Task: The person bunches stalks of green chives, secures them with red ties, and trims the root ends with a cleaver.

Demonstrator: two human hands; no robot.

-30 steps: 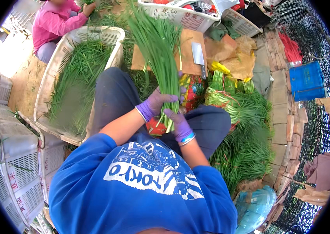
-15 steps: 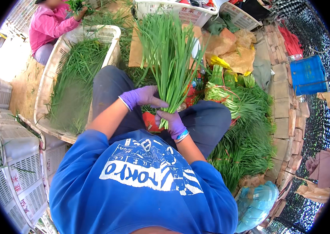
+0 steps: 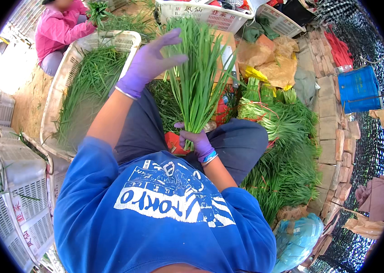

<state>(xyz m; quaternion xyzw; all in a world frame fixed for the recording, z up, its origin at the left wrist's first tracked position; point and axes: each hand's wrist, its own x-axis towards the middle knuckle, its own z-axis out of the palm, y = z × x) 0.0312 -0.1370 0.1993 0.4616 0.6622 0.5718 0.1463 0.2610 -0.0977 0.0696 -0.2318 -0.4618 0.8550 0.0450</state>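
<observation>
Out in front of the blue shirt [image 3: 164,236], I log from afar 1 bunch of long green leaves [image 3: 196,91], upright, paler toward the stems, tips fanned loosely. Right hand [image 3: 197,141], purple-gloved, closed round the stem ends. Left hand [image 3: 150,60], same glove, spread wide beside the upper leaves, grasping nothing; I can't tell whether it touches them.

Left of centre, below the left hand [image 3: 146,63], a gap is lying between the forearm [image 3: 110,113] and the bunch [image 3: 199,86]. The bunch is screening much of the board [image 3: 218,34] and part of the knife [image 3: 226,53], upper centre. The legs [image 3: 249,136] are hemming the bunch's lower end. Upper left, open air is lying over the crate [image 3: 48,113]. At right, bundles [image 3: 287,145] are blocking low passage.
</observation>
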